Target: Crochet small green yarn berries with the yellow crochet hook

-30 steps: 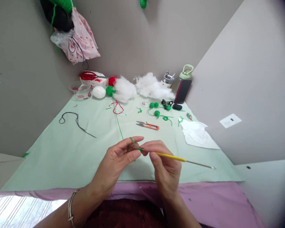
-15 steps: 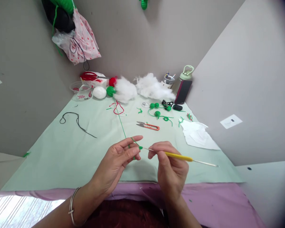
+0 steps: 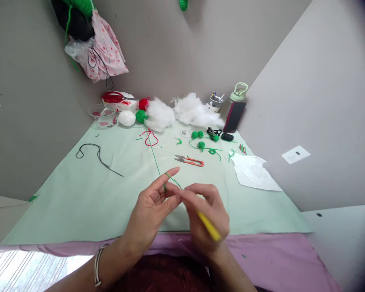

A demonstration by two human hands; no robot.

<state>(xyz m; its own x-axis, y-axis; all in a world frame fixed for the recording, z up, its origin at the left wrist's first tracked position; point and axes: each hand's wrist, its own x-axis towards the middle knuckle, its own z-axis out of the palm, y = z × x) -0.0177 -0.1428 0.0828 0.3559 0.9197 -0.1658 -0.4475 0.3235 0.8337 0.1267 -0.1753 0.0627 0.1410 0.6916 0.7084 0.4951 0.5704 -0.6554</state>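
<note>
Green yarn (image 3: 155,157) runs from the green yarn ball (image 3: 141,116) at the back down to my left hand (image 3: 153,207), where it passes over the raised index finger. The thumb and other fingers of that hand pinch together at the small green crochet piece, now hidden behind the fingertips. In my right hand (image 3: 208,215) is a crochet hook with a yellow handle (image 3: 209,227), its handle slanting down toward me and blurred. The hook's tip meets the yarn where both hands' fingertips touch.
Orange thread snips (image 3: 189,161) lie beyond my hands. Behind them are green crocheted balls (image 3: 201,144), white stuffing (image 3: 194,111) and a phone (image 3: 235,117) leaning on a bottle. Black cord (image 3: 100,156) lies left, white paper (image 3: 255,172) right.
My right hand has moved left against the left fingertips, and the hook has swung from nearly level to pointing down toward me. The left index finger has risen slightly.
</note>
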